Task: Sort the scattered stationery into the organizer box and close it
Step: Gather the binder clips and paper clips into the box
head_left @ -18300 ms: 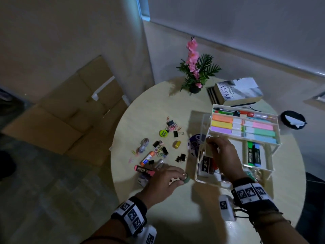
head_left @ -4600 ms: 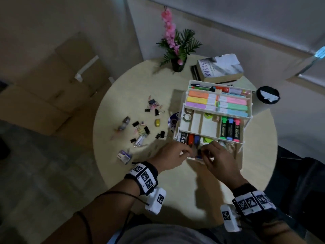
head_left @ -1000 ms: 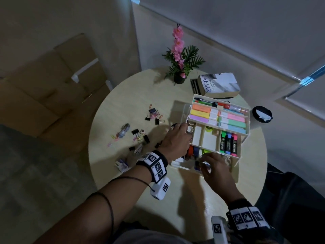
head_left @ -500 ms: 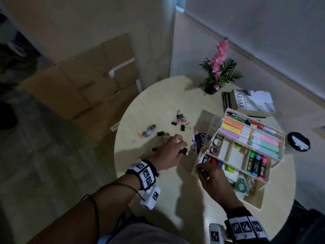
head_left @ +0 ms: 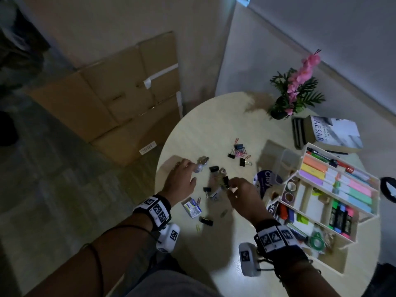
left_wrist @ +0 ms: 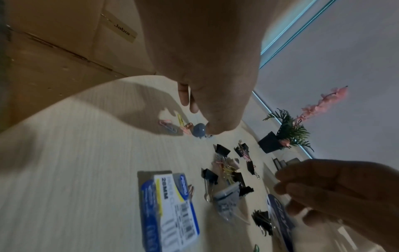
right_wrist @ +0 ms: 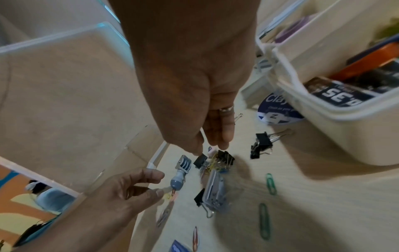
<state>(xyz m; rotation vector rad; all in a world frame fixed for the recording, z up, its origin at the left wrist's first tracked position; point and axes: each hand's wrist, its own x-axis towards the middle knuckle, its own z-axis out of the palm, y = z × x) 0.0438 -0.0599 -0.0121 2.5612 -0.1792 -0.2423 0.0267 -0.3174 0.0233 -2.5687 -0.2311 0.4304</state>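
The white tiered organizer box [head_left: 375, 200] [right_wrist: 323, 110] stands open at the right of the round table, with markers, sticky notes and tape in its trays. Left of it lie black binder clips [head_left: 225, 181] [right_wrist: 200, 160], a small grey stapler [head_left: 214, 195] [right_wrist: 213, 192], a paper-clip box [head_left: 191, 207] [left_wrist: 170, 204] and loose coloured paper clips. My left hand [head_left: 191, 171] [left_wrist: 200, 119] hovers with loose fingers at a blue-grey tool [head_left: 200, 166] [left_wrist: 199, 132] [right_wrist: 181, 173]. My right hand [head_left: 231, 186] [right_wrist: 209, 148] points its fingertips down at a binder clip, not clearly pinching it.
A round blue lid marked Clay [head_left: 265, 183] lies against the box. More binder clips [head_left: 237, 150] sit farther back. A potted pink flower [head_left: 293, 97] and a book [head_left: 330, 133] stand at the far side. Cardboard boxes [head_left: 120, 108] lie on the floor beyond the table's left edge.
My right hand has left the box's front corner and moved left over the clip pile. My left hand has shifted left from a binder clip to the blue-grey tool.
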